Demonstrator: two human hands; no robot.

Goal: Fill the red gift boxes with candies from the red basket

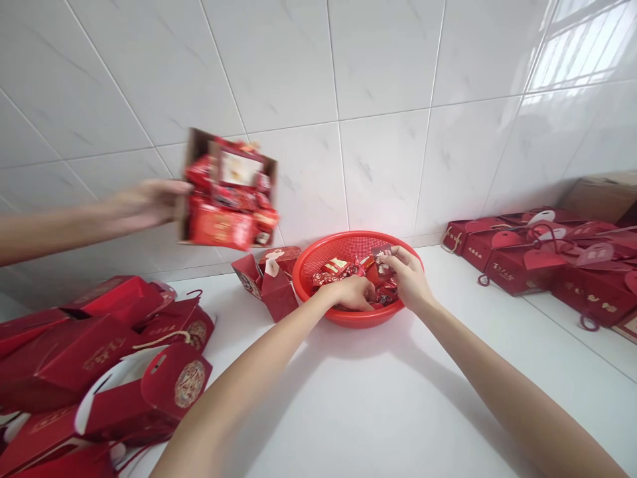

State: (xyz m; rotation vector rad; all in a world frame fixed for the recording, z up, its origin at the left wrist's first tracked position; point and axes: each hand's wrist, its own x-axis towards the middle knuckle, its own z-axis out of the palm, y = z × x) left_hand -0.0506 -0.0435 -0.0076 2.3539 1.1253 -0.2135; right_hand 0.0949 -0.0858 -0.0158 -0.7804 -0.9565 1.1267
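A red plastic basket (365, 320) holding red-wrapped sweets and packets stands on the white table near the wall. My left hand (352, 293) reaches in from the left, fingers curled down among the packets; whether they grip one is hidden. At the basket's right side, my right hand (409, 273) pinches a small dark red packet (382, 260) between thumb and fingers. Just left of the basket sits an opened red gift box (279, 292), touching or very close to the rim.
Another person's hand (162, 201) holds a carton of red packets (226, 192) up at the left, blurred. Red gift boxes (109, 352) pile up at the left; closed ones (517, 265) with cords line the right. A tiled wall (383, 159) rises behind.
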